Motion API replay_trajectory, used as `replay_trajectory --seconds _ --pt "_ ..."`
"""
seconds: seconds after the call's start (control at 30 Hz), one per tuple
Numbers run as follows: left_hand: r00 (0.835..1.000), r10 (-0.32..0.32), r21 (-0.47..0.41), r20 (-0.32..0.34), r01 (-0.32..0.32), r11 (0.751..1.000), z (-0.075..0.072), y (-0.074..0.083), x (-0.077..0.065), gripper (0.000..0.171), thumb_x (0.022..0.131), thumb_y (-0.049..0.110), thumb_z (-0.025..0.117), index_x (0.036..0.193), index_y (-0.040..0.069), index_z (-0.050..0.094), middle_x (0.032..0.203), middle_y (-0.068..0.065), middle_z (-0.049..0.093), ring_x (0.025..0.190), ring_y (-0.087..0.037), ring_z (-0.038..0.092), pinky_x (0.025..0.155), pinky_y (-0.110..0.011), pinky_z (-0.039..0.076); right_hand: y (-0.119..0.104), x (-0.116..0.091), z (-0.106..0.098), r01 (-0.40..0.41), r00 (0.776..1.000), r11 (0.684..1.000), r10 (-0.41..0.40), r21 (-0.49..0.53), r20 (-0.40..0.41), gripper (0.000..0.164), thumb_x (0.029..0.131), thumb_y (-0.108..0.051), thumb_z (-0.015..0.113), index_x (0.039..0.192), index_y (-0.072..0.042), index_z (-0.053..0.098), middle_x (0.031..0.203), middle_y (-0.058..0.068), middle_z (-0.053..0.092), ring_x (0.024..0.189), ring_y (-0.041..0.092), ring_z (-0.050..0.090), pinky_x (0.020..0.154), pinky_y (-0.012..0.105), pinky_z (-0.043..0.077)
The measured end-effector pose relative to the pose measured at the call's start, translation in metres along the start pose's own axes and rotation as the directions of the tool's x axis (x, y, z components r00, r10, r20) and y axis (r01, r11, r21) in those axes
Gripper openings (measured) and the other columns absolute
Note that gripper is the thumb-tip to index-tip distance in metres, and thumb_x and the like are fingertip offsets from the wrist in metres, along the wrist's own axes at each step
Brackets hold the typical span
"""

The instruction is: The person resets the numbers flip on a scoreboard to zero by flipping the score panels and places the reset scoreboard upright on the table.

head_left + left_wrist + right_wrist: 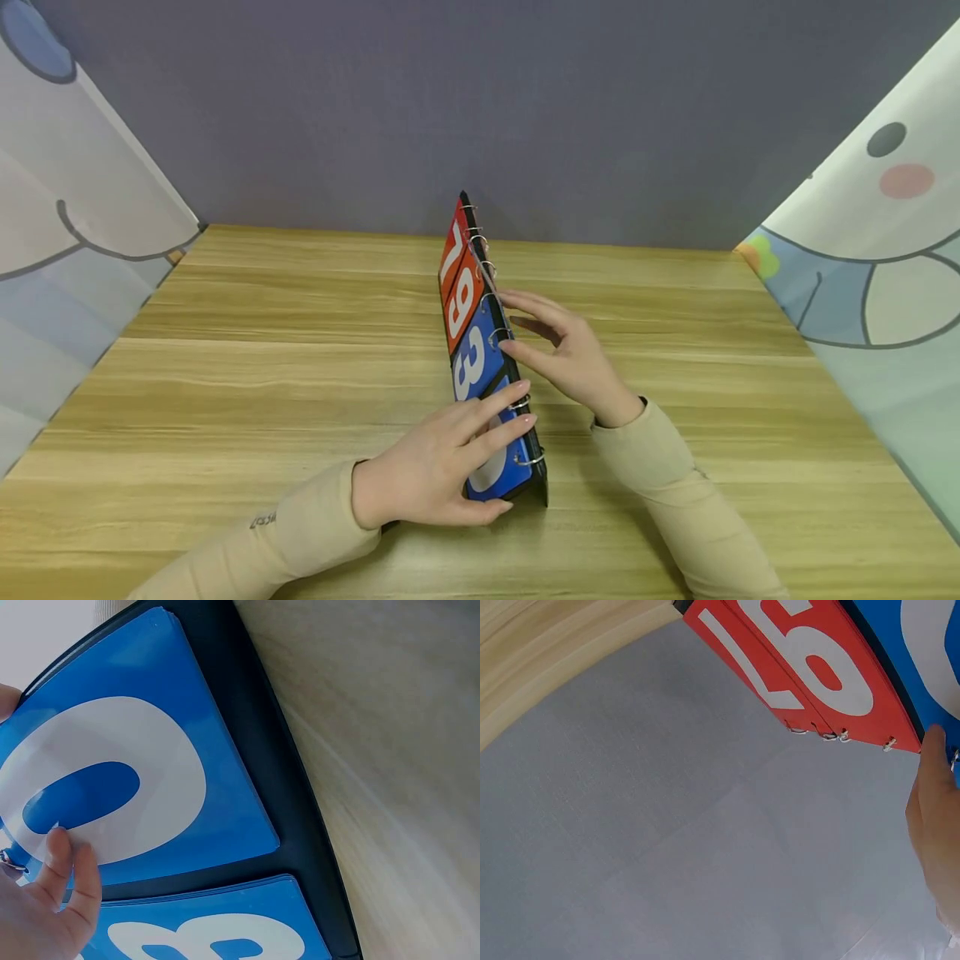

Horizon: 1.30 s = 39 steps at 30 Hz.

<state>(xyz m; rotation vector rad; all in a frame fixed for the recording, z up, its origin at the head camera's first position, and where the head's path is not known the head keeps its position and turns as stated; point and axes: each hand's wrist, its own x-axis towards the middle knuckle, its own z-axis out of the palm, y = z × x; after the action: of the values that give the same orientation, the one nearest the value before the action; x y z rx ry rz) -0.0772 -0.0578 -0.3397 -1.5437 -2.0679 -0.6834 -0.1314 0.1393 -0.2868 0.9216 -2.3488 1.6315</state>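
A flip scoreboard (459, 358) stands upright in the table's middle, its top edge lined with metal rings. Its red cards (817, 664) read 7 and 9, and its blue cards (480, 350) read 3 and, nearest me, 0. My left hand (442, 458) lies across the near blue card, fingers stretched to the ringed edge and thumb by the near end. In the left wrist view its fingertips rest on the white 0 (180, 776). My right hand (570, 358) pinches the top edge at mid-length, thumb at the ringed edge; the other fingers are partly hidden behind the board.
The scoreboard stands on a wood-grain table (247, 358). A grey-blue panel (480, 108) rises along the table's back edge. Cartoon-printed sheets (885, 225) border it on both sides.
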Motion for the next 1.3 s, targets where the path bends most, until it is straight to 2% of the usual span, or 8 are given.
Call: replay_trajectory --seconds 0.23,0.37,0.47,0.57,0.73,0.93,1.2,1.3 --pt "1.0 0.008 0.001 -0.005 -0.008 1.0 0.001 -0.001 0.001 0.085 0.079 0.041 0.069 0.144 0.007 0.024 0.147 -0.021 0.031 0.09 -0.01 0.052 0.077 -0.025 0.047 0.005 0.004 -0.002 0.137 0.991 0.976 -0.136 -0.167 0.017 0.043 0.083 -0.005 0.068 0.125 0.002 0.059 0.133 0.017 0.054 0.124 0.029 0.05 0.1 0.039 0.043" --pt "1.0 0.008 0.003 -0.003 -0.008 1.0 0.0 -0.001 0.001 0.085 0.079 0.041 0.069 0.143 0.007 0.025 0.148 -0.02 0.031 0.089 -0.011 0.052 0.077 -0.024 0.047 0.006 0.01 -0.005 0.284 0.959 0.908 -0.271 -0.307 0.083 0.042 0.081 -0.009 0.071 0.121 0.001 0.063 0.131 0.018 0.055 0.121 0.031 0.05 0.098 0.043 0.043" --pt "1.0 0.01 0.001 -0.003 -0.01 1.0 0.0 -0.001 0.001 0.086 0.079 0.041 0.07 0.144 0.007 0.025 0.148 -0.021 0.03 0.089 -0.011 0.052 0.077 -0.023 0.046 0.006 0.013 -0.008 0.364 0.931 0.869 -0.34 -0.335 0.132 0.04 0.082 -0.014 0.071 0.119 0.0 0.065 0.129 0.018 0.057 0.121 0.032 0.049 0.099 0.045 0.042" --pt "1.0 0.012 0.0 -0.005 -0.012 1.0 0.0 -0.001 0.002 0.087 0.078 0.04 0.07 0.144 0.007 0.024 0.148 -0.021 0.03 0.088 -0.011 0.052 0.076 -0.023 0.046 0.007 0.016 -0.011 0.413 0.91 0.852 -0.374 -0.321 0.179 0.038 0.085 -0.019 0.069 0.117 0.0 0.066 0.128 0.017 0.058 0.122 0.033 0.048 0.102 0.045 0.039" --pt "1.0 0.024 0.014 -0.015 -0.024 1.0 0.001 -0.001 0.002 0.087 0.078 0.04 0.071 0.142 0.006 0.024 0.147 -0.022 0.032 0.089 -0.011 0.052 0.077 -0.023 0.046 0.006 0.02 -0.015 0.409 0.904 0.87 -0.344 -0.276 0.254 0.034 0.086 -0.021 0.067 0.115 -0.003 0.067 0.129 0.015 0.057 0.128 0.034 0.042 0.107 0.046 0.032" --pt "1.0 0.018 0.01 -0.012 -0.018 1.0 0.001 -0.001 0.002 0.085 0.079 0.041 0.069 0.143 0.006 0.025 0.147 -0.021 0.032 0.091 -0.01 0.052 0.077 -0.024 0.047 0.006 0.021 -0.015 0.35 0.913 0.902 -0.268 -0.253 0.307 0.015 0.09 -0.015 0.062 0.102 -0.009 0.069 0.128 0.011 0.055 0.131 0.03 0.037 0.109 0.044 0.029" --pt "1.0 0.014 0.005 -0.011 -0.014 1.0 0.001 -0.001 0.001 0.085 0.08 0.041 0.068 0.144 0.007 0.024 0.147 -0.021 0.031 0.09 -0.011 0.051 0.076 -0.024 0.046 0.007 0.021 -0.01 0.307 0.927 0.912 -0.221 -0.273 0.304 0.017 0.098 -0.02 0.049 0.097 -0.011 0.064 0.125 0.007 0.053 0.129 0.026 0.035 0.106 0.043 0.029" --pt "1.0 0.011 0.002 -0.011 -0.011 1.0 0.001 -0.001 0.002 0.084 0.08 0.041 0.068 0.144 0.007 0.024 0.148 -0.02 0.03 0.09 -0.011 0.051 0.076 -0.024 0.046 0.007 0.02 -0.01 0.245 0.946 0.943 -0.181 -0.227 0.269 0.021 0.099 -0.02 0.047 0.107 -0.008 0.063 0.13 0.009 0.051 0.131 0.026 0.036 0.107 0.044 0.03"
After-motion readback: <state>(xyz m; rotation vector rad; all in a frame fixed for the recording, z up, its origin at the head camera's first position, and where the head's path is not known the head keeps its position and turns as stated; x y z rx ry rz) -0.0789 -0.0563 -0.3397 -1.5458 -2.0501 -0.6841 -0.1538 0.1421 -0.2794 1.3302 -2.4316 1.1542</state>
